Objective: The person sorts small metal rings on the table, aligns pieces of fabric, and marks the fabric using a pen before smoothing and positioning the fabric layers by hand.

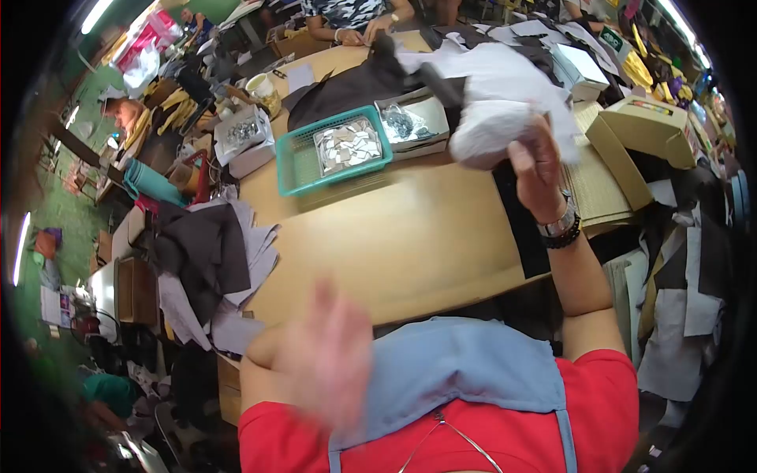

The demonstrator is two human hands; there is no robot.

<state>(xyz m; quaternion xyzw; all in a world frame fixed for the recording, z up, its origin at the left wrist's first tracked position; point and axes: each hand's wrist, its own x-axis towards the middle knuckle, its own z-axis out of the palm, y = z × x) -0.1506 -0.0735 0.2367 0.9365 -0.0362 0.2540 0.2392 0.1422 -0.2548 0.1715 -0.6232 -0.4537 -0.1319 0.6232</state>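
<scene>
My right hand (538, 169), with a watch and a dark bracelet at the wrist, is closed on a piece of white fabric (490, 130) raised over the right side of the table. The fabric is blurred at its edges, and part of it hangs beyond my fingers. My left hand (327, 355) is in front of my apron by the near table edge, smeared by motion, so its fingers cannot be made out. Beyond both hands, a teal basket (293, 180) holds small white and tan pieces in a tray. Beside it stands a box (434, 118) with small shiny parts in clear plastic.
Dark and grey fabric pieces (201, 248) are heaped at the table's left edge. Another box of shiny parts (243, 134) stands back left. An open cardboard box (646, 126) is at the right. Across the table (394, 236), a person's hands (359, 35) are at work.
</scene>
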